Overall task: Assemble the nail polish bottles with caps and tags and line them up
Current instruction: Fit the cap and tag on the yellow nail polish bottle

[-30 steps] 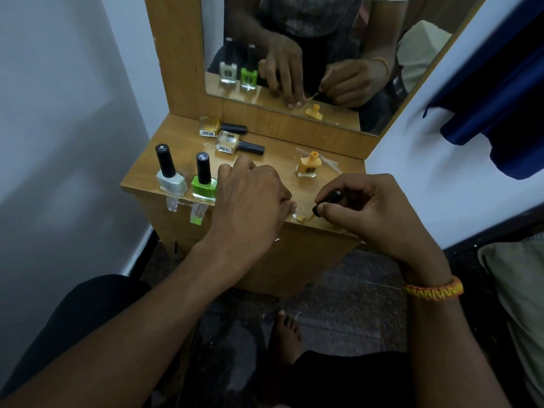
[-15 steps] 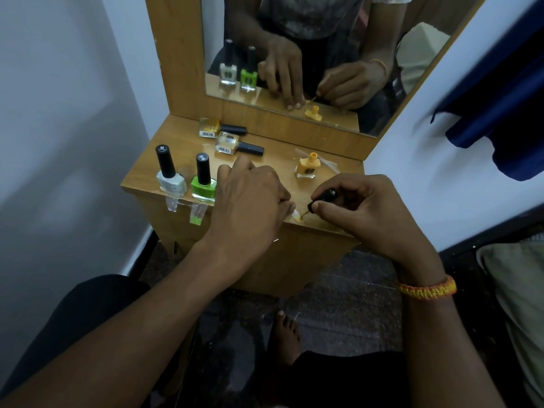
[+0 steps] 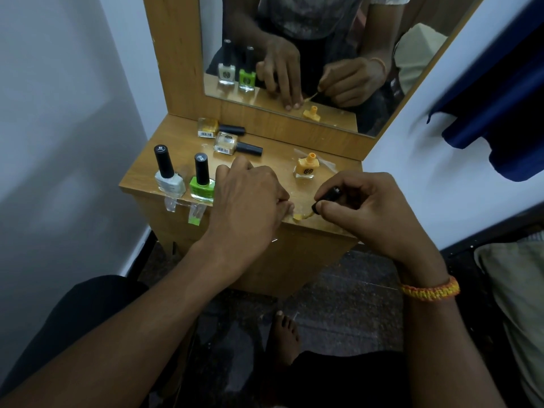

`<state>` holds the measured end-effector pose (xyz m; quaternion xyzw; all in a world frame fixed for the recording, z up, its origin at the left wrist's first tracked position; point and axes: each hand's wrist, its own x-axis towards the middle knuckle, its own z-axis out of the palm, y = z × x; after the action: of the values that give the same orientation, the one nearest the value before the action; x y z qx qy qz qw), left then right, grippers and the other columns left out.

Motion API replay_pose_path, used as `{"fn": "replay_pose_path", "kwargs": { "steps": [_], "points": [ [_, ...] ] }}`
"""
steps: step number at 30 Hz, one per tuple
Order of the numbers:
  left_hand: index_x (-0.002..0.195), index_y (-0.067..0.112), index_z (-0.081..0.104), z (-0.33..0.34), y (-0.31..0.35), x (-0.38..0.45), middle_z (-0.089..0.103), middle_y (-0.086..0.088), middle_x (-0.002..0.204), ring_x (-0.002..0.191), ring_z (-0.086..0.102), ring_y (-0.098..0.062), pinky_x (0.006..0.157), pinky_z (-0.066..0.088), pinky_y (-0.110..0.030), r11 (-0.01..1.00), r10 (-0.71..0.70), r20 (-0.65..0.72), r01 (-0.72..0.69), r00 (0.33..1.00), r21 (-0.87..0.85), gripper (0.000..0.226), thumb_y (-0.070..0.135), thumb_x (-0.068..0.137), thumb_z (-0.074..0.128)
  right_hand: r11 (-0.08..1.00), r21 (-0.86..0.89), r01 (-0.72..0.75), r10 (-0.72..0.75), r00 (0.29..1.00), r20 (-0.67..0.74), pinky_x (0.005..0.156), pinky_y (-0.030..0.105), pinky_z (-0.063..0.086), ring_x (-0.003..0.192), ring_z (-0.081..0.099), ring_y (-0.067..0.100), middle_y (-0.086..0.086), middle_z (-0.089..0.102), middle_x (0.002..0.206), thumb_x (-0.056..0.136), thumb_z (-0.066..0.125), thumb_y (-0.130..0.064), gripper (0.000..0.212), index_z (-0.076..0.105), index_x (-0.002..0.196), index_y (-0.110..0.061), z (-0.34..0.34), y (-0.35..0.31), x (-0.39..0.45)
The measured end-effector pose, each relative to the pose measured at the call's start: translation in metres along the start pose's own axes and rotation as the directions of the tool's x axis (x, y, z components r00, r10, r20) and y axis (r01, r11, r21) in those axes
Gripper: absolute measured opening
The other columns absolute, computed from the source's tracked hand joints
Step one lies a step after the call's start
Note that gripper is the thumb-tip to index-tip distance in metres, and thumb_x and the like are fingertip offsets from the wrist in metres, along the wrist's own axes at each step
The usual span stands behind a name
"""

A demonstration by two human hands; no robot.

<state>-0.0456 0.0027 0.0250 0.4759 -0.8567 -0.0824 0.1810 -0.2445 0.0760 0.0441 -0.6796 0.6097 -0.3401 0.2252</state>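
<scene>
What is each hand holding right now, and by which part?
Right hand: the black brush cap, pinched along its sides by the fingers. Left hand: presses on the wooden shelf; nothing visibly held.

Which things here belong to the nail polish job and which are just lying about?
Job: white bottle, green bottle, open yellow bottle, two lying bottles, black cap in right hand, left hand, clear tags.

Lying about: mirror, blue cloth.
</scene>
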Motion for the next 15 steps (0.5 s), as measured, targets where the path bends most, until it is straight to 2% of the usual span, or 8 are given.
{"fn": "replay_pose_path", "kwargs": {
  "steps": [3, 7, 9, 11, 12, 15],
  "points": [
    [0.114, 0.039, 0.075, 0.000, 0.000, 0.000, 0.065, 0.015, 0.124, 0.115, 0.040, -0.015, 0.084, 0.017, -0.032, 1.000, 0.000, 0.004, 0.000, 1.000, 0.004, 0.031, 0.056, 0.096, 0.057, 1.000, 0.011, 0.021, -0.021, 0.999, -0.049, 0.059, 0.030, 0.048, 0.066, 0.060, 0.019, 0.001, 0.072, 0.083, 0.094, 0.078, -0.020, 0.006, 0.079, 0.099, -0.017, -0.001, -0.001, 0.000],
    [0.114, 0.039, 0.075, 0.000, 0.001, -0.001, 0.065, 0.015, 0.124, 0.114, 0.040, -0.015, 0.084, 0.017, -0.032, 1.000, 0.003, -0.004, -0.003, 1.000, -0.007, 0.029, 0.055, 0.096, 0.058, 0.999, -0.043, -0.026, 0.028, 0.998, 0.061, 0.063, 0.023, 0.051, 0.075, 0.066, 0.014, -0.005, 0.073, 0.086, 0.092, 0.078, -0.021, 0.006, 0.079, 0.098, -0.019, 0.008, -0.001, 0.002],
    [0.114, 0.039, 0.075, 0.000, 0.000, -0.001, 0.065, 0.016, 0.124, 0.115, 0.040, -0.015, 0.085, 0.018, -0.032, 1.000, 0.002, -0.001, -0.002, 1.000, -0.011, 0.030, 0.055, 0.096, 0.058, 0.999, -0.017, -0.028, 0.029, 0.999, 0.041, 0.061, 0.028, 0.052, 0.072, 0.066, 0.017, -0.003, 0.074, 0.084, 0.091, 0.078, -0.022, 0.006, 0.079, 0.095, -0.018, 0.004, -0.001, 0.001],
    [0.115, 0.038, 0.075, 0.000, 0.000, 0.000, 0.065, 0.015, 0.125, 0.116, 0.040, -0.015, 0.085, 0.018, -0.032, 1.000, 0.001, 0.006, -0.001, 1.000, -0.005, 0.032, 0.056, 0.096, 0.057, 1.000, 0.018, 0.003, -0.003, 1.000, -0.010, 0.063, 0.035, 0.054, 0.072, 0.066, 0.023, -0.001, 0.074, 0.084, 0.091, 0.076, -0.029, 0.013, 0.079, 0.097, -0.018, 0.000, -0.001, 0.000],
    [0.116, 0.038, 0.074, 0.000, 0.000, 0.000, 0.064, 0.015, 0.126, 0.117, 0.040, -0.015, 0.085, 0.017, -0.032, 1.000, 0.000, 0.010, 0.000, 1.000, -0.004, 0.032, 0.056, 0.096, 0.057, 1.000, 0.020, 0.014, -0.014, 1.000, -0.027, 0.063, 0.035, 0.054, 0.072, 0.066, 0.024, -0.001, 0.074, 0.085, 0.091, 0.075, -0.032, 0.016, 0.078, 0.098, -0.018, 0.001, -0.002, 0.000],
    [0.117, 0.038, 0.074, 0.000, 0.001, 0.000, 0.064, 0.015, 0.126, 0.117, 0.039, -0.015, 0.085, 0.017, -0.031, 1.000, -0.004, 0.018, 0.004, 1.000, -0.006, 0.032, 0.055, 0.096, 0.057, 0.999, -0.047, -0.013, 0.015, 0.999, 0.035, 0.061, 0.022, 0.050, 0.073, 0.065, 0.015, -0.004, 0.073, 0.085, 0.092, 0.077, -0.026, 0.010, 0.079, 0.098, -0.018, 0.006, -0.003, 0.002]
  ]
}}
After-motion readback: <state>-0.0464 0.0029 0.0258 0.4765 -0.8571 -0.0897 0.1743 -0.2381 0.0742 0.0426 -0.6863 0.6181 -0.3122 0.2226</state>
